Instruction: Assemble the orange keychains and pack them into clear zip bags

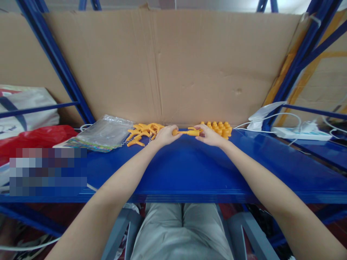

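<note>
Both my hands meet at the far side of a blue shelf (189, 169). My left hand (166, 135) is closed on one end of a long orange plastic toy part (187, 133), and my right hand (209, 135) is closed on its other end. The part lies level just above the shelf. To the left of my left hand lies a loose heap of orange curved pieces (143, 132). Behind my right hand stand several small orange knobbed pieces (221, 128) in a tight group.
A stack of clear plastic bags (104, 134) lies at the left. A red bag (35, 139) and a white bag (25, 108) sit further left. A white power strip (300, 133) with cables is at the right. A cardboard sheet (173, 68) backs the shelf.
</note>
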`<state>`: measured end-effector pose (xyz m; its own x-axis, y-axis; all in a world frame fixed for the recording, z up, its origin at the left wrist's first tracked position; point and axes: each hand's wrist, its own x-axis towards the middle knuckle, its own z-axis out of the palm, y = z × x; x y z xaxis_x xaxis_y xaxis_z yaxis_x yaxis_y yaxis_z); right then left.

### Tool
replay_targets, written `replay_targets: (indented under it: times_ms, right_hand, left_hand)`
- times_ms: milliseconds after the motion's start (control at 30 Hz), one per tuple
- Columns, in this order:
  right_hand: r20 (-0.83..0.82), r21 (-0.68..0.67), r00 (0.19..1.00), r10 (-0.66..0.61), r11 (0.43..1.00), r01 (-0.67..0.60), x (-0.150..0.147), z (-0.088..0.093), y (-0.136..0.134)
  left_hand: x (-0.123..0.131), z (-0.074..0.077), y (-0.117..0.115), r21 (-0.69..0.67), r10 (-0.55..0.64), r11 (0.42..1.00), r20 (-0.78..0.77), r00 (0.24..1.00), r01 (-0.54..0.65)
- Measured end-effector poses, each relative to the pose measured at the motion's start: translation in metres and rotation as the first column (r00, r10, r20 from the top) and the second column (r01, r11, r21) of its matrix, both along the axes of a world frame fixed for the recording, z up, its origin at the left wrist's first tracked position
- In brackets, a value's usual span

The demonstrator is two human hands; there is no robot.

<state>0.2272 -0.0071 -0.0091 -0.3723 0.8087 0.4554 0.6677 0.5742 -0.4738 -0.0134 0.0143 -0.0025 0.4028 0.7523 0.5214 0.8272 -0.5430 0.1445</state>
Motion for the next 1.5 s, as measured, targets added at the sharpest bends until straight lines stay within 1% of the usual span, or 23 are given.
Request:
replay_targets:
  times_ms: [100, 233, 300, 400, 467, 567, 733, 800, 933, 1033, 1100, 1167, 1233, 1300, 1400, 1500]
  right_hand:
    - [-0.172, -0.125, 0.984, 0.050, 0.990, -0.072, 0.004, 0.001, 0.003]
    - [-0.390, -0.199, 0.919, 0.066, 0.968, -0.154, 0.006, 0.003, 0.006]
    - [-0.449, -0.254, 0.892, 0.046, 0.951, -0.177, 0.005, 0.004, 0.006]
    - [-0.519, -0.346, 0.855, -0.018, 0.919, -0.191, 0.002, 0.003, 0.004]
    - [-0.557, -0.376, 0.829, -0.054, 0.906, -0.194, 0.001, 0.002, 0.003]
    - [-0.566, -0.395, 0.821, -0.071, 0.898, -0.195, 0.001, 0.001, 0.004]
    - [-0.540, -0.420, 0.842, 0.005, 0.865, -0.274, 0.006, 0.004, 0.001]
    - [-0.527, -0.427, 0.850, 0.009, 0.862, -0.274, 0.007, 0.005, -0.002]
    - [-0.471, -0.464, 0.881, -0.040, 0.861, -0.209, 0.004, 0.008, -0.007]
    - [-0.446, -0.488, 0.885, -0.130, 0.865, -0.119, -0.002, 0.009, -0.010]
    - [-0.436, -0.515, 0.880, -0.186, 0.854, -0.074, -0.006, 0.010, -0.013]
    - [-0.428, -0.547, 0.876, -0.223, 0.835, -0.055, -0.008, 0.013, -0.016]
    - [-0.440, -0.571, 0.871, -0.219, 0.816, -0.084, -0.007, 0.016, -0.018]
    - [-0.483, -0.568, 0.858, -0.175, 0.809, -0.155, -0.005, 0.018, -0.018]
    - [-0.553, -0.512, 0.824, -0.121, 0.830, -0.222, -0.002, 0.018, -0.017]
    - [-0.552, -0.487, 0.827, -0.107, 0.846, -0.216, -0.001, 0.017, -0.015]
  left_hand:
    - [-0.003, -0.002, 0.004, 0.033, -0.022, 0.999, 0.036, 0.999, 0.021]
    - [-0.004, -0.006, 0.008, 0.101, -0.095, 0.991, 0.086, 0.992, 0.086]
    - [-0.003, -0.006, 0.009, 0.116, -0.106, 0.989, 0.091, 0.990, 0.095]
    - [-0.001, -0.005, 0.007, 0.120, -0.106, 0.988, 0.083, 0.991, 0.096]
    - [0.000, -0.004, 0.005, 0.120, -0.104, 0.988, 0.082, 0.991, 0.093]
    - [0.001, -0.003, 0.004, 0.118, -0.092, 0.990, 0.089, 0.992, 0.081]
    - [0.000, -0.003, 0.005, 0.112, -0.083, 0.991, 0.107, 0.991, 0.071]
    - [0.000, -0.003, 0.005, 0.115, -0.091, 0.990, 0.110, 0.990, 0.079]
    - [0.000, -0.003, 0.004, 0.126, -0.117, 0.986, 0.094, 0.989, 0.104]
    - [0.001, -0.002, 0.004, 0.148, -0.138, 0.981, 0.096, 0.986, 0.123]
    - [0.001, -0.002, 0.004, 0.157, -0.146, 0.979, 0.110, 0.983, 0.127]
    - [0.001, -0.001, 0.006, 0.158, -0.146, 0.980, 0.133, 0.980, 0.125]
    - [0.000, -0.002, 0.008, 0.155, -0.145, 0.980, 0.151, 0.978, 0.122]
    - [0.000, -0.002, 0.009, 0.154, -0.146, 0.980, 0.156, 0.977, 0.122]
    - [-0.001, -0.003, 0.010, 0.159, -0.146, 0.980, 0.151, 0.978, 0.122]
    - [0.000, -0.002, 0.008, 0.190, -0.152, 0.974, 0.140, 0.978, 0.124]
